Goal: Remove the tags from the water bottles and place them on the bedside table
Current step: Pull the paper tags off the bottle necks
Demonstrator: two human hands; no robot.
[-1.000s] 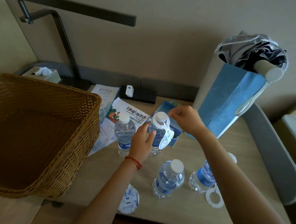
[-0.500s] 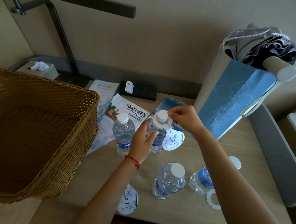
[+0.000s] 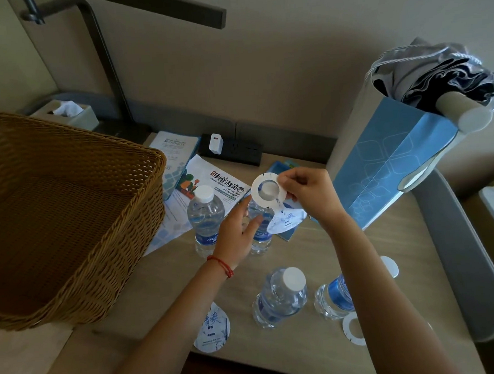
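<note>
Now the right hand pinches the rim of a white paper tag between thumb and fingers, its ring end lifted to about the level of the cap so that the white cap shows through the hole. The tag's long axis slopes down from that ring toward the right wrist, where its rounded lower end, printed with blue marks too small to read, hangs beside the bottle. The left hand curls its fingers and thumb round the body of this upright bottle, which stands on the bench directly under the right hand.

Just left of the left hand a second bottle stands upright with a blue label starting "AQU". Nearer the person, between the two forearms, a third bottle stands upright, and a fourth bottle is partly hidden behind the right forearm.

A loose tag lies flat under the left forearm, with blue Chinese characters and small illegible print. Another tag's ring lies by the right forearm. Beyond the hands lie leaflets; one reads "Hand-drawn Tourist Map". A wicker basket sits far left of the left hand, and a blue paper bag stands right of the right hand.
</note>
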